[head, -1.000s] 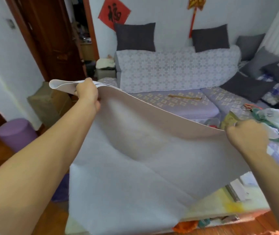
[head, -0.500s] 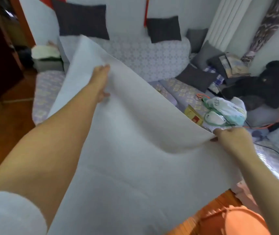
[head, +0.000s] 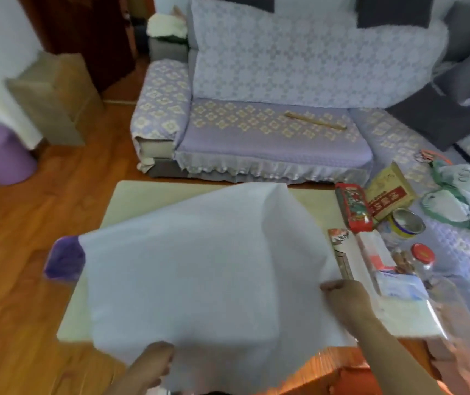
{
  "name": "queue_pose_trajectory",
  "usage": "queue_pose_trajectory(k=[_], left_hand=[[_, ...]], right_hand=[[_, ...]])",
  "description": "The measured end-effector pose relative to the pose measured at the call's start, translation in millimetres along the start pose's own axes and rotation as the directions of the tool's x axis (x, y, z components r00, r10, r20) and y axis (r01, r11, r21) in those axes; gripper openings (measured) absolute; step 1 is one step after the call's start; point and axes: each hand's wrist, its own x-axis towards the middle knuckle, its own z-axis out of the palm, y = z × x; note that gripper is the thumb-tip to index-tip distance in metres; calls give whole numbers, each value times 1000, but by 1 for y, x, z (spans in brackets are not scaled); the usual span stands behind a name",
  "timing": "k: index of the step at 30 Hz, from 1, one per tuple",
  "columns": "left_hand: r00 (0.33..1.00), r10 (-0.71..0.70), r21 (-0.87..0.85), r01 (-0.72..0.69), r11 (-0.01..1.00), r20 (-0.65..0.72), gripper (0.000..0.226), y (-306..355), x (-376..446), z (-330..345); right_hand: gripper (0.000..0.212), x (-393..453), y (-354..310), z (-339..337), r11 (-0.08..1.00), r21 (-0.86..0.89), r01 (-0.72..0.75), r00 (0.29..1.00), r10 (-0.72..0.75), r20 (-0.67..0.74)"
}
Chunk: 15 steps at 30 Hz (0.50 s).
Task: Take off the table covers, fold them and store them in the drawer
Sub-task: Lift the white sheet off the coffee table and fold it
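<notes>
The left hand [head: 154, 363] grips the near edge of the table cover [head: 199, 275] at the bottom of the view, fingers curled onto the sheet. The right hand [head: 342, 297] pinches the cover's right edge, knuckles bunched, close beside the clutter on the table [head: 131, 195]. Between the hands the cover lies over the middle of the table, doubled over, with its long axis running left to right and a raised fold peaking at its far right corner, pointing toward the sofa [head: 271, 132]. It is a plain pale grey-white sheet, smooth and slightly stiff, blurred at its edges. A purple stool [head: 62, 260] peeks out at its left. A red packet [head: 353, 206], a tin [head: 407, 223] and a jar [head: 422, 258] crowd the table's right side.
</notes>
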Motion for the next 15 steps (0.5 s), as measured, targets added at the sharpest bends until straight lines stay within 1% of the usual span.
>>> queue_pose_trajectory(k=[1, 2, 4, 6, 7, 9, 10, 11, 12, 13, 14, 15], left_hand=[[999, -15, -39, 14, 999, -33, 18, -14, -3, 11], [997, 3, -87, -9, 996, -72, 17, -28, -5, 26], [995, 29, -142, -42, 989, -93, 13, -39, -27, 64], [1000, 21, -256, -16, 966, 17, 7, -48, -49, 109], [997, 10, -315, 14, 949, 74, 5, -47, -59, 129], [987, -11, -460, 84, 884, 161, 28, -43, -70, 160], [981, 3, -566, 110, 817, 195, 37, -41, -70, 172], [973, 38, -672, 129, 729, 228, 48, -35, -70, 180], [965, 96, -786, 141, 602, 246, 62, -29, -68, 185], [958, 149, -886, 160, 436, 247, 74, -23, -69, 188], [949, 204, -949, 185, 255, 239, 82, -19, -65, 190], [947, 235, -975, 205, 89, 220, 88, -16, -63, 190]], right_hand=[[31, 2, 3, -3, 999, 43, 20, 1000, -21, 13], [31, 6, 6, -8, 994, 100, 33, 998, -37, 41], [28, 16, 8, -18, 974, 227, 21, 992, -48, 113], [24, 20, -3, -26, 931, 364, -29, 978, -49, 202], [25, 17, -14, -30, 887, 456, -75, 965, -50, 256], [35, 8, -40, -42, 776, 608, -167, 934, -73, 349], [38, 3, -54, -49, 723, 664, -192, 923, -97, 372], [38, -2, -67, -57, 673, 710, -206, 915, -125, 383], [34, -5, -76, -68, 631, 744, -222, 908, -144, 393], [27, -7, -83, -78, 602, 764, -234, 903, -156, 400], [21, -12, -88, -88, 604, 764, -228, 904, -160, 397], [19, -14, -88, -96, 620, 754, -217, 903, -165, 396]])
